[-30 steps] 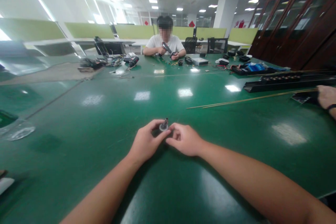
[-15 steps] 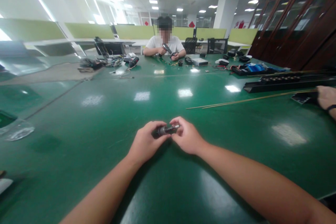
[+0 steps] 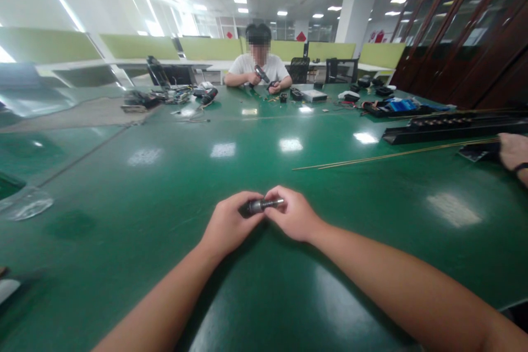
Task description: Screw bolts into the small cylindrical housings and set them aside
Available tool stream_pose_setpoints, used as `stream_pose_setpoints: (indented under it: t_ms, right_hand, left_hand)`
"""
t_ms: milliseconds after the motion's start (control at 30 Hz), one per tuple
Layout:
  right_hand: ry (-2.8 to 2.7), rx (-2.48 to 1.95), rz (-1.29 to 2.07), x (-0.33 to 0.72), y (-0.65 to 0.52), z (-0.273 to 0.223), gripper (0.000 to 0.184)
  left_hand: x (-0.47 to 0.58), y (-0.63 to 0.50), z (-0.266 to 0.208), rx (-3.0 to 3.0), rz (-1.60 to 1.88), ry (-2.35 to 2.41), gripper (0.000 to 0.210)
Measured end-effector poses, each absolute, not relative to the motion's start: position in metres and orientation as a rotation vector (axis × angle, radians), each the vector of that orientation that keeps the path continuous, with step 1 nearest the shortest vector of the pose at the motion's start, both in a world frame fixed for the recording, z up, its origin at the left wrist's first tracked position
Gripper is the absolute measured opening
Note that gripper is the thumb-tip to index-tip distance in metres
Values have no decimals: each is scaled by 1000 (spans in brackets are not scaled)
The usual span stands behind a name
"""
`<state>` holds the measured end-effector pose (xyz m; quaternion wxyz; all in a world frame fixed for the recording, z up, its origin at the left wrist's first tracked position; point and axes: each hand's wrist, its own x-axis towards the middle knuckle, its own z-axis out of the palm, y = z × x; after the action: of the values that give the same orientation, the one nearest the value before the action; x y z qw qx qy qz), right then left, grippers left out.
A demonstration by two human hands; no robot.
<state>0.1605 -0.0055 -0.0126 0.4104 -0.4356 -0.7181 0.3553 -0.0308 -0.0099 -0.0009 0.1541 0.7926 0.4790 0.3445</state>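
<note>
Both hands meet over the green table (image 3: 231, 176), around a small cylindrical metal part (image 3: 258, 207). The part is dark and thick at its left end, and its right side narrows to a ribbed, silver section with a bright tip. My left hand (image 3: 231, 223) grips the dark end between thumb and fingers. My right hand (image 3: 295, 214) has its thumb and index finger around the ribbed section, and the silver tip points into that palm. Its exact kind is too small and blurred to make out.
Across the table sits a person (image 3: 258, 66) holding a drill-like tool (image 3: 261, 73). Thin brass-coloured rods (image 3: 371, 159) lie at right, near a black channel (image 3: 433, 135) and another person's hand (image 3: 513, 151). Tools and wires (image 3: 181, 94) clutter the far left.
The thumb and index finger of my right hand have shifted slightly left along the metal part and closed in on its ribbed section. My left hand has stayed nearly still.
</note>
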Motion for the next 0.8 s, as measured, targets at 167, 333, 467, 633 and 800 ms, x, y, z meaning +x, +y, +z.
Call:
stream_pose_setpoints:
  t_ms: [167,333,467,633,800]
  right_hand:
    - [-1836,-1068,840,161,-4,-14,10]
    - [-1823,-1073,879,160,-2,-17,12]
    - [-1813,-1077,913,160,-2,-18,10]
    - [-1800,-1066,941,160,-3,-18,9]
    - [-1799,-1040,956,161,-3,-18,8]
  left_hand:
    - [-30,-10,0,2285,986,1344,21]
    - [-30,-11,0,2287,981,1332,20]
    - [-31,-11,1,2294,981,1313,18]
    - [-31,-11,0,2304,1004,1277,17]
    - [-31,-10,-2,2303,1011,1257,17]
